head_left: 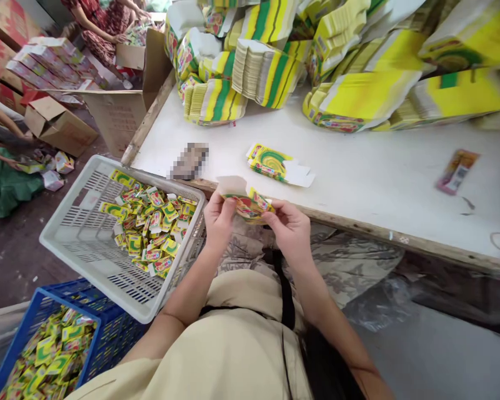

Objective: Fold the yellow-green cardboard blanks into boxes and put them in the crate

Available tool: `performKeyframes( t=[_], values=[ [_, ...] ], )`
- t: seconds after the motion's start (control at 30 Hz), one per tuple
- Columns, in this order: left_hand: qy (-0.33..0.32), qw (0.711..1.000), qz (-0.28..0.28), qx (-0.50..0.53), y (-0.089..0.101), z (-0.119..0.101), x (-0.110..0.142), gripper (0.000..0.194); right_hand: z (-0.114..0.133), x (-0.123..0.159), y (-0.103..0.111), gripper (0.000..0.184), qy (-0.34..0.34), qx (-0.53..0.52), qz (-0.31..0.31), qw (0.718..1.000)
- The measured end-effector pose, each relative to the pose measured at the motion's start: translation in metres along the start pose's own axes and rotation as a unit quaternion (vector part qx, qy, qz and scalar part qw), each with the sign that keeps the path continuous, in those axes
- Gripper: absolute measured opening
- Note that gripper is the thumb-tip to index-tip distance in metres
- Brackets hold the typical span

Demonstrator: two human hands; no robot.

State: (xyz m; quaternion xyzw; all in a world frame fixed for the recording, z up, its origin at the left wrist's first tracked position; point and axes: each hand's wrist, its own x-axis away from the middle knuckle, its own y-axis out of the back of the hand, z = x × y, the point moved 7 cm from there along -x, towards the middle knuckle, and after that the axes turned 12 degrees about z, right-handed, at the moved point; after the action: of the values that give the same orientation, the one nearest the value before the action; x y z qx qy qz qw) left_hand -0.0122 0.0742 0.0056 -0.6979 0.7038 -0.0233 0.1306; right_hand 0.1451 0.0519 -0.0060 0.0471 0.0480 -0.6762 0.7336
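Observation:
Both my hands hold one small yellow-green printed carton (246,201) just in front of the table's near edge. My left hand (219,221) pinches its left side, under the open white flap. My right hand (289,226) grips its right end with fingers curled. A flat carton of the same print (275,163) lies on the white table (370,178) just beyond my hands. To my left a white plastic basket (83,233) holds several folded cartons (150,228).
Stacks of flat yellow-green cartons (266,72) crowd the table's far side. A pink wrapper (456,171) lies at the right. A blue crate (104,333) with more cartons sits low left. Cardboard boxes (116,111) and another person (104,22) are at the far left.

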Motion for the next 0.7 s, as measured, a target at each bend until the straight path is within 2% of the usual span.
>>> performKeyframes(
  t=[0.07, 0.1, 0.17, 0.27, 0.33, 0.4, 0.43, 0.5, 0.53, 0.6, 0.63, 0.7],
  values=[
    [0.013, 1.000, 0.009, -0.017, 0.007, 0.002, -0.001, 0.030, 0.010, 0.000, 0.011, 0.010, 0.030, 0.038, -0.017, 0.999],
    [0.022, 0.999, 0.023, -0.027, 0.009, 0.000, -0.002, 0.029, 0.017, -0.001, 0.015, 0.012, 0.052, 0.065, -0.021, 0.996],
    [0.026, 0.997, 0.060, -0.049, 0.013, -0.013, -0.005, 0.035, 0.032, -0.001, 0.026, 0.010, 0.096, 0.140, -0.035, 0.985],
    [-0.024, 0.984, 0.117, -0.131, 0.014, -0.049, -0.009, 0.056, 0.051, -0.001, 0.037, 0.011, 0.152, 0.280, -0.047, 0.947],
    [-0.049, 0.952, 0.179, -0.243, 0.004, -0.065, -0.009, 0.077, 0.057, 0.000, 0.033, 0.018, 0.182, 0.338, -0.011, 0.923],
    [-0.030, 0.899, 0.263, -0.348, -0.012, -0.062, -0.005, 0.093, 0.060, 0.002, 0.020, 0.022, 0.213, 0.348, 0.057, 0.911],
    [-0.006, 0.877, 0.300, -0.377, -0.019, -0.054, -0.002, 0.091, 0.062, 0.005, 0.014, 0.023, 0.228, 0.342, 0.082, 0.908],
    [0.045, 0.857, 0.326, -0.397, -0.025, -0.037, 0.002, 0.076, 0.065, 0.008, 0.008, 0.025, 0.241, 0.322, 0.074, 0.913],
    [0.062, 0.857, 0.316, -0.403, -0.026, -0.031, 0.004, 0.069, 0.065, 0.009, 0.011, 0.029, 0.233, 0.302, 0.038, 0.924],
    [0.063, 0.862, 0.278, -0.419, -0.024, -0.025, 0.006, 0.067, 0.057, 0.009, 0.019, 0.051, 0.184, 0.229, -0.039, 0.955],
    [0.048, 0.863, 0.266, -0.427, -0.024, -0.025, 0.007, 0.071, 0.048, 0.007, 0.020, 0.059, 0.150, 0.180, -0.048, 0.971],
    [0.010, 0.859, 0.274, -0.433, -0.028, -0.026, 0.011, 0.079, 0.027, 0.002, 0.012, 0.056, 0.083, 0.091, -0.006, 0.992]
  ],
)
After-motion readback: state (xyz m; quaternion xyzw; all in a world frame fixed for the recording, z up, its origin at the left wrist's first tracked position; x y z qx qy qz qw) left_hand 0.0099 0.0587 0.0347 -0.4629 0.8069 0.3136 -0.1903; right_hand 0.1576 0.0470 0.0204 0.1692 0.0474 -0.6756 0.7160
